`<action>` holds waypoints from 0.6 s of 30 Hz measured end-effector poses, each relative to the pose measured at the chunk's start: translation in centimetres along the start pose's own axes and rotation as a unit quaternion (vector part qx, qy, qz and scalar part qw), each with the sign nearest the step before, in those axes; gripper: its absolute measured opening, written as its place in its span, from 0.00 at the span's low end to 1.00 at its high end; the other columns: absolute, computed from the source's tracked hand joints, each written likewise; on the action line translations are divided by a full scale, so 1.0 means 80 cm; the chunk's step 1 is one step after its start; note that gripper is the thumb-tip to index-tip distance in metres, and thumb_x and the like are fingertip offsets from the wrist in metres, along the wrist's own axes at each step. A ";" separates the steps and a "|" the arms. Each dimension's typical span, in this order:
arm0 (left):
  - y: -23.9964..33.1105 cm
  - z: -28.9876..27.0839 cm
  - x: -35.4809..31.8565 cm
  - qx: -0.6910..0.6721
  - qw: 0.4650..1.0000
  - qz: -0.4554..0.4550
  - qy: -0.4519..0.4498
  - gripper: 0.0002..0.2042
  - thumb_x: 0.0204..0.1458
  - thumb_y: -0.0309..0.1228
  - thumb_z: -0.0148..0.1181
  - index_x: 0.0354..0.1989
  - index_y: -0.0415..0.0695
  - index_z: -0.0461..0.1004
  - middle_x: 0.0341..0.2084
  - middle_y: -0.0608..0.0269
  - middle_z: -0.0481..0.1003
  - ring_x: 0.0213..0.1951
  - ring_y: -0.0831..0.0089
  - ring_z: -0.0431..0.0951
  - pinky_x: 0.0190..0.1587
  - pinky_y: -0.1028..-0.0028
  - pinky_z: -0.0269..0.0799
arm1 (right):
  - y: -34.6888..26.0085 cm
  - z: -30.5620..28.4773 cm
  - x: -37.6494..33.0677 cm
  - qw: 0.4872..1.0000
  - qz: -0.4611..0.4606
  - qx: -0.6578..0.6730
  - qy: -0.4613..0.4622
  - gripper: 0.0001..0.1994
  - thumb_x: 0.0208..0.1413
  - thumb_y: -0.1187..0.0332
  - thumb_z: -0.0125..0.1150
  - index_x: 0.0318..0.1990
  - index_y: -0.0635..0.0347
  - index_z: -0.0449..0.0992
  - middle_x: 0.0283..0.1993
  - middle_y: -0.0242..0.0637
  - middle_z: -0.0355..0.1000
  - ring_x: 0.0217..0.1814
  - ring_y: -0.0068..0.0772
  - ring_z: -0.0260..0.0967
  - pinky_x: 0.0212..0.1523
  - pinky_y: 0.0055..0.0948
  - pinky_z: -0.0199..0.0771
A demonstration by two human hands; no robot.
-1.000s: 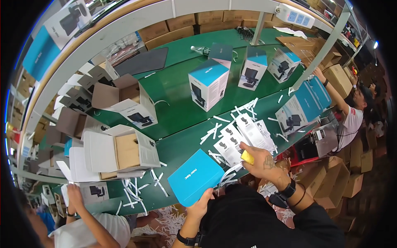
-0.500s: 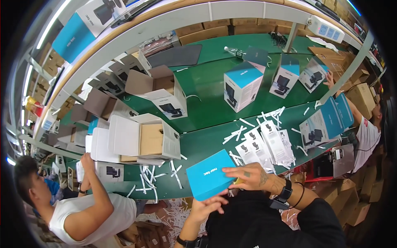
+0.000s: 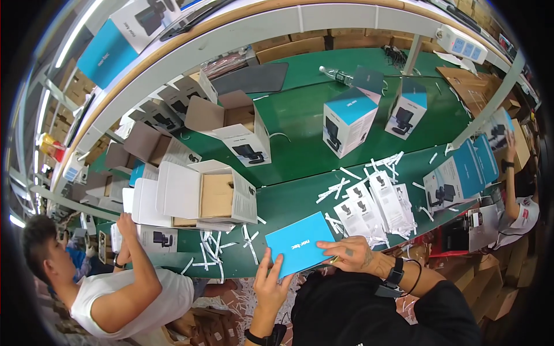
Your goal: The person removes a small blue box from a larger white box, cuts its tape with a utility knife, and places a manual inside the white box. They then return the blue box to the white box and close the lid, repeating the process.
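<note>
Just in front of my body I hold a bright blue carton (image 3: 295,239) with its blue face turned up. My left hand (image 3: 271,282) grips its near left edge, fingertips over the blue face. At the right edge, my right hand (image 3: 351,254) has its fingers bent over the corner. A small yellowish item shows under the right hand's fingers, too little of it to name. Beyond the carton lie several white printed leaflets (image 3: 381,199) in a loose pile with white paper strips. Left of it, an open white box (image 3: 216,196) shows its brown cardboard inside.
Blue-and-white boxes (image 3: 348,130) stand farther back on the green table (image 3: 300,121), near a plastic bottle (image 3: 334,74). A shelf edge (image 3: 340,17) arches across the top. At left a person in a white top (image 3: 133,300) handles boxes; another person's hand (image 3: 511,147) is at right.
The carton has tilted, showing mostly its blue face. My left hand has moved from under it to its left edge. The co-worker at right has carried a box off the table.
</note>
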State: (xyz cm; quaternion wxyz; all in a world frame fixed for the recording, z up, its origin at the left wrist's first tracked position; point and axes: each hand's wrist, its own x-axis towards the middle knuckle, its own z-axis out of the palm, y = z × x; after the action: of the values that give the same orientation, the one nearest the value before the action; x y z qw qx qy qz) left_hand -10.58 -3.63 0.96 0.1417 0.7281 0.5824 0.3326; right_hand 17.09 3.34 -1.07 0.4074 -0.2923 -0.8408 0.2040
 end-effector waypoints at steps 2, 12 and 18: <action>-0.002 0.003 -0.001 0.007 1.000 0.009 0.000 0.30 0.40 0.25 0.79 0.56 0.36 0.77 0.68 0.39 0.62 0.52 0.50 0.78 0.48 0.63 0.79 | 0.004 -0.003 -0.003 1.000 0.000 0.014 -0.002 0.21 0.44 0.72 0.73 0.48 0.53 0.76 0.63 0.29 0.75 0.29 0.29 0.78 0.28 0.26 0.79; 0.052 -0.031 0.025 0.143 0.976 0.042 -0.161 0.32 0.52 0.38 0.68 0.67 0.42 0.68 0.70 0.37 0.58 0.70 0.37 0.57 0.68 0.35 0.48 | 0.019 -0.016 -0.026 0.998 -0.023 -0.013 -0.055 0.25 0.48 0.74 0.69 0.57 0.48 0.78 0.68 0.34 0.71 0.30 0.30 0.78 0.29 0.25 0.80; 0.059 0.038 0.054 0.264 0.940 0.067 -0.204 0.42 0.51 0.44 0.67 0.72 0.38 0.58 0.73 0.34 0.52 0.73 0.32 0.49 0.69 0.30 0.40 | 0.026 -0.018 -0.013 0.995 -0.070 -0.038 -0.056 0.19 0.47 0.72 0.73 0.50 0.51 0.81 0.60 0.41 0.77 0.29 0.31 0.79 0.25 0.25 0.78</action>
State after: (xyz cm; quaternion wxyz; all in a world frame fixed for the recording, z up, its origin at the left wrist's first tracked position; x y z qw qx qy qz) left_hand -4.60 -0.32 2.90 0.0377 0.8287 0.5580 0.0203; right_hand 19.43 4.32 -2.03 0.3614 -0.2363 -0.8879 0.1589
